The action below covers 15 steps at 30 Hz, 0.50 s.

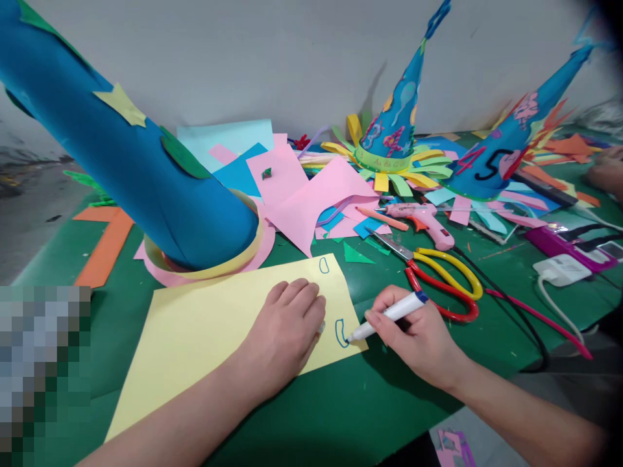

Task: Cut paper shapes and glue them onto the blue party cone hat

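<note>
My right hand [413, 331] grips a white marker [392, 316] with a blue end, its tip touching a sheet of yellow paper [195, 344] near the right edge. Two small blue outlines are drawn there: a D-like shape near the top corner and a curved shape under the tip. My left hand [287, 331] lies on the sheet with its fingers curled in; a small whitish bit shows at the fingertips, too hidden to name. Right of the sheet lie scissors [450, 285] with red and yellow handles.
A tall blue paper cone [160, 175] leans behind the sheet. Two decorated cone hats [394, 123] stand farther back. Pink paper [321, 188], a pink glue gun [423, 217], a purple power strip [574, 246] and cords lie on the green table. Someone else's hand [606, 170] shows at far right.
</note>
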Available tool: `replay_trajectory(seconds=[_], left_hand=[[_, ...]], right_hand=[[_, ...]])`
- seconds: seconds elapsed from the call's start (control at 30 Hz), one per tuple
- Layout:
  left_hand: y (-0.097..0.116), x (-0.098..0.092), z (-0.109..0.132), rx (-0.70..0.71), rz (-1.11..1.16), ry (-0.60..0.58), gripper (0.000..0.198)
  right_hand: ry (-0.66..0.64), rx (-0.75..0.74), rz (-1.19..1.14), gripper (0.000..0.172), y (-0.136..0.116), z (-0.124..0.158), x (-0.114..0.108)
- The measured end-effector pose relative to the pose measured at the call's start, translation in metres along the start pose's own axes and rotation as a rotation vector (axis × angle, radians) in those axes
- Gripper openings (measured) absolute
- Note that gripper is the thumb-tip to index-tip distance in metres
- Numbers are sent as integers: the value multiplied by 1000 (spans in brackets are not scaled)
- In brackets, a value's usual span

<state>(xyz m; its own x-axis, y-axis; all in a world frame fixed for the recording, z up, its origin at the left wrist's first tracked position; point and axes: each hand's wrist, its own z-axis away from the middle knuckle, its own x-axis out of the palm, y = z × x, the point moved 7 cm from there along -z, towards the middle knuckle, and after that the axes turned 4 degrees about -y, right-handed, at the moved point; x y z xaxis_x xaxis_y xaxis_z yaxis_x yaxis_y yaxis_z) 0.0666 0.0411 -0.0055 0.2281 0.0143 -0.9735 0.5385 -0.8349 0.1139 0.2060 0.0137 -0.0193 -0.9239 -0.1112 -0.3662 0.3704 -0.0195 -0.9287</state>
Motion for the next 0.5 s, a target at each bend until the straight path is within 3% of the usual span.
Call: replay_trajectory(seconds=[0.5], left_hand=[[0, 0, 0, -7, 11, -34, 22]], right_hand=[[19, 27, -16, 18, 6, 0, -1]])
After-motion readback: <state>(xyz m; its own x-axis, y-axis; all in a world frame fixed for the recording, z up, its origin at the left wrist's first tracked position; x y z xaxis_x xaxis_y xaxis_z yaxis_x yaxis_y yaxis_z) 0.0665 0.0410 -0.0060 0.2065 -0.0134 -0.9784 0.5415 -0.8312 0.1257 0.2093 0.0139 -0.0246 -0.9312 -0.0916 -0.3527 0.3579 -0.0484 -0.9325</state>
